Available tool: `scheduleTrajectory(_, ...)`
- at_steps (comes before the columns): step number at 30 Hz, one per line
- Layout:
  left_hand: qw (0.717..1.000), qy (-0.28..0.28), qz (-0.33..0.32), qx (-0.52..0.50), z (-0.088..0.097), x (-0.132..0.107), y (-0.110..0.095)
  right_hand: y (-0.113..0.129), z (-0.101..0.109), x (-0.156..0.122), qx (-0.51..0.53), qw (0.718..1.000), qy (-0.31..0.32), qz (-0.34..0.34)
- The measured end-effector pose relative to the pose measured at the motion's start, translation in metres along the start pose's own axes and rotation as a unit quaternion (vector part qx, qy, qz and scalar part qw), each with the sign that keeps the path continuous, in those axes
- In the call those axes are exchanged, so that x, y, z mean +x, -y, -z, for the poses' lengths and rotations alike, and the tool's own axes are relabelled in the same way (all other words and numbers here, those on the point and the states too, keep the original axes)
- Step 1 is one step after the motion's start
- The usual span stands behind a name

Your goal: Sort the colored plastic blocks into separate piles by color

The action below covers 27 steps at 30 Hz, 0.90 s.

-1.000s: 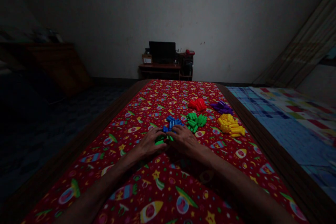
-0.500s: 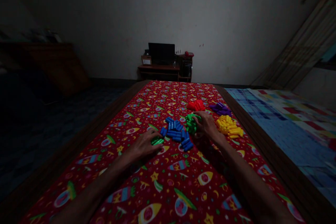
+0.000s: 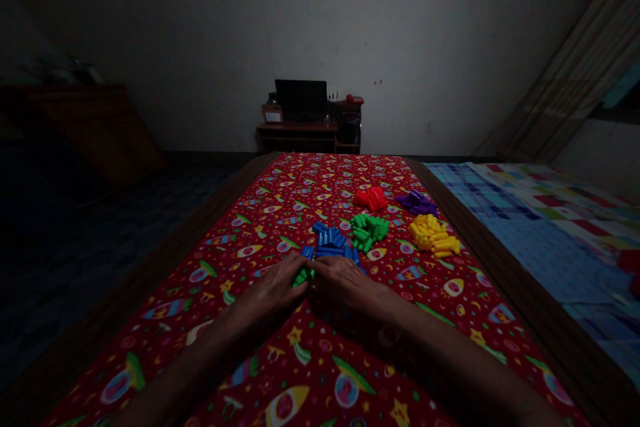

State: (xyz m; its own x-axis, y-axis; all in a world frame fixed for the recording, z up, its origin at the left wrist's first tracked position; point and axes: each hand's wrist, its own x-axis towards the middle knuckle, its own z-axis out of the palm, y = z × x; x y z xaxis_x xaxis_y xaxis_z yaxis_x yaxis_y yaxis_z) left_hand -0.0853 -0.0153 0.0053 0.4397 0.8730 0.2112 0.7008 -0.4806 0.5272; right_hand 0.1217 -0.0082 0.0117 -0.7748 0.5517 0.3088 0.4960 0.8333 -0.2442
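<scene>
My left hand (image 3: pixel 278 282) is curled around several small green plastic pieces (image 3: pixel 302 275), low over the red patterned cloth. Against its fingertips rest the bent, closed fingers of my right hand (image 3: pixel 345 279); what they pinch is hidden. Just beyond both hands lies a loose pile of blue plastic tubes (image 3: pixel 330 239), partly covered by the right hand. A heap of green plastic pieces (image 3: pixel 369 230) sits to the right of the blue ones.
Piles of red pieces (image 3: pixel 371 199), purple pieces (image 3: pixel 416 203) and yellow pieces (image 3: pixel 433 235) lie farther right on the red cloth (image 3: pixel 300 380). A desk with a dark monitor (image 3: pixel 301 100) stands by the far wall. Beside the table on the right is a blue checked spread (image 3: pixel 515 253).
My right hand has moved from the green heap leftward and nearer to me, meeting my left hand. The left hand stays about where it was, around green pieces.
</scene>
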Motion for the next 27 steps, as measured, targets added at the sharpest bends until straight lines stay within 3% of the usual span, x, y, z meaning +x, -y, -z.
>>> scheduleTrajectory(7,0.984,-0.045,0.128,-0.114,-0.002,0.013,-0.013,-0.011,-0.013,-0.006,0.009,1.000,-0.012,0.016)
scheduleTrajectory(10,0.978,-0.072,0.132,-0.144,-0.001,0.015,-0.014,-0.014,0.006,-0.003,0.008,1.000,-0.004,-0.010)
scheduleTrajectory(13,0.973,-0.081,0.144,-0.162,0.003,0.013,-0.016,-0.026,0.043,-0.004,0.014,0.997,-0.030,-0.075)
scheduleTrajectory(16,0.974,-0.068,0.138,-0.169,0.003,0.011,-0.019,-0.052,0.082,-0.014,0.030,0.989,-0.049,-0.139)
scheduleTrajectory(19,0.975,-0.060,0.121,-0.177,0.000,0.009,-0.022,-0.081,0.101,-0.029,0.023,0.983,0.023,-0.183)
scheduleTrajectory(23,0.977,-0.072,0.097,-0.176,0.000,0.010,-0.023,-0.107,0.098,-0.043,-0.003,0.972,0.101,-0.211)
scheduleTrajectory(27,0.981,-0.045,0.058,-0.181,0.002,0.008,-0.019,-0.113,0.092,-0.048,-0.085,0.961,0.072,-0.254)
